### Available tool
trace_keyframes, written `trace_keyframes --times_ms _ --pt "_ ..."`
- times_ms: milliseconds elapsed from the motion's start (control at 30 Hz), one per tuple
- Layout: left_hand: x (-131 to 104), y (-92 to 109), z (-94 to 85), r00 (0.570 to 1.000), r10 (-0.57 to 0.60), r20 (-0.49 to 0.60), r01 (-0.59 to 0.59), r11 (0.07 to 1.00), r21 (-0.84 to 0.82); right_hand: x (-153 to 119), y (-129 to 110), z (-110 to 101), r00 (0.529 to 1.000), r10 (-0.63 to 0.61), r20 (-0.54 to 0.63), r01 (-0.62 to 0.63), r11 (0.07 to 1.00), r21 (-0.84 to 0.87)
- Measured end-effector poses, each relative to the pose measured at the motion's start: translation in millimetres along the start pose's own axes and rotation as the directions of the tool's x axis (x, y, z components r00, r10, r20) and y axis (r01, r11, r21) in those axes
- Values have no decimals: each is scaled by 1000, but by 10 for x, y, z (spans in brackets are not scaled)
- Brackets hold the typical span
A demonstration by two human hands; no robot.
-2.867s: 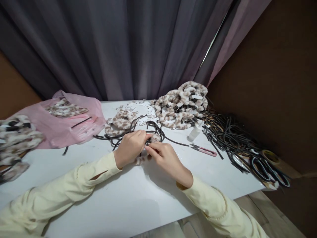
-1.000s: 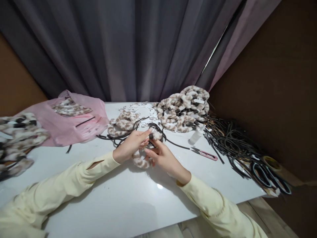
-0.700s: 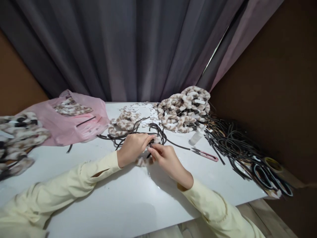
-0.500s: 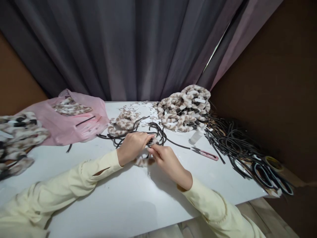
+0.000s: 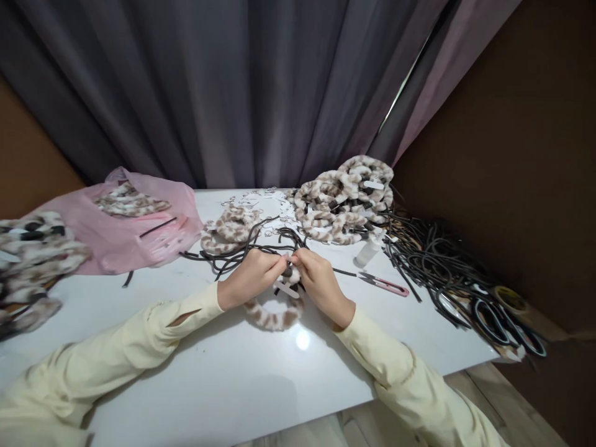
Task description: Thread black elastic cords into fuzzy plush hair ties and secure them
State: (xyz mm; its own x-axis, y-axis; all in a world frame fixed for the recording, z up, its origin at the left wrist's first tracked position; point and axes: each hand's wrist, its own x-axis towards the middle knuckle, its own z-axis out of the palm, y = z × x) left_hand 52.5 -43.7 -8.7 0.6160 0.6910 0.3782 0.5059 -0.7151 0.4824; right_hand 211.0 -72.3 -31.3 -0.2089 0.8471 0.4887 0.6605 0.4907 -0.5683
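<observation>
Fingertips pinched together, my left hand (image 5: 255, 276) and my right hand (image 5: 322, 284) meet at the top of a fluffy ring (image 5: 274, 321) with white and brown spots. Its lower part shows below them over the white table (image 5: 209, 372). A dark piece and a white label strip (image 5: 287, 290) show on the ring between the hands. The exact spot under the fingertips is too small to make out. Several black cords (image 5: 239, 256) lie loose just behind my left hand.
Fluffy rings are piled (image 5: 344, 198) at the back right. Thread snips (image 5: 384, 284), a small clear bottle (image 5: 369, 249) and a tangle of black cords (image 5: 433, 267) lie to the right. At left are a pink plastic bag (image 5: 116, 242) and more fluffy pieces (image 5: 35, 273).
Both hands now meet fingertip to fingertip, with the right hand raised. The fluffy ring shows more fully below them, with its white label strip visible. The view has shifted slightly.
</observation>
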Motion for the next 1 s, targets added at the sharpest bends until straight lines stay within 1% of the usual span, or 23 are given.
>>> trace_keyframes --times_ms 100,167,233,300,333,400,500,533,567,600,633,667,700,767,800,833,867,900,933,1000 --pt "-12 24 -7 999 -5 -33 3 997 -74 45 22 -4 999 24 23 -28 984 174" --pt "-21 35 -11 998 -2 -56 -4 993 -116 64 33 -1 994 80 70 -99 940 327" --pt "-29 44 -18 997 8 -72 -18 990 -143 72 34 4 974 154 164 -216 843 493" --pt "-37 53 -27 997 42 -60 -51 987 -155 70 18 -2 940 201 275 -333 719 611" --pt "-41 60 -33 997 63 -41 -68 985 -159 66 4 -11 923 213 320 -377 668 641" --pt "-46 77 -48 996 88 12 -85 981 -173 59 -27 -37 894 220 391 -439 606 663" --pt "-45 111 -69 991 83 108 -59 976 -211 52 -43 -65 846 196 495 -511 560 652" --pt "-42 120 -72 988 65 143 -30 973 -231 54 -34 -65 830 180 529 -529 555 642" --pt "-38 126 -71 984 28 177 19 966 -256 57 -18 -59 822 171 543 -532 572 625" --pt "-33 125 -66 977 -27 210 88 953 -289 63 1 -52 829 176 531 -516 608 604" --pt "-26 118 -56 966 -92 241 171 929 -329 71 22 -45 847 192 496 -488 653 580" --pt "-19 103 -43 949 -160 272 257 890 -376 78 38 -44 871 217 442 -456 694 557" --pt "-11 83 -28 929 -218 299 335 841 -425 84 48 -51 901 249 356 -415 738 533" --pt "6 32 0 897 -289 335 431 738 -519 86 37 -97 953 285 100 -298 836 461" --pt "16 9 9 889 -307 340 453 695 -558 79 18 -134 963 265 -47 -225 889 400" --pt "25 -10 13 884 -322 340 467 659 -590 67 -7 -176 962 204 -182 -141 941 308" --pt "35 -23 12 880 -335 337 475 629 -616 52 -35 -218 956 121 -269 -66 976 208" --pt "44 -29 6 877 -346 334 480 606 -634 36 -60 -254 959 36 -282 -2 993 120" --pt "52 -29 -2 874 -357 330 485 592 -644 20 -80 -280 970 -32 -241 46 997 55" --pt "63 -22 -21 872 -368 322 487 597 -637 -3 -95 -291 987 -121 -106 117 992 -42"
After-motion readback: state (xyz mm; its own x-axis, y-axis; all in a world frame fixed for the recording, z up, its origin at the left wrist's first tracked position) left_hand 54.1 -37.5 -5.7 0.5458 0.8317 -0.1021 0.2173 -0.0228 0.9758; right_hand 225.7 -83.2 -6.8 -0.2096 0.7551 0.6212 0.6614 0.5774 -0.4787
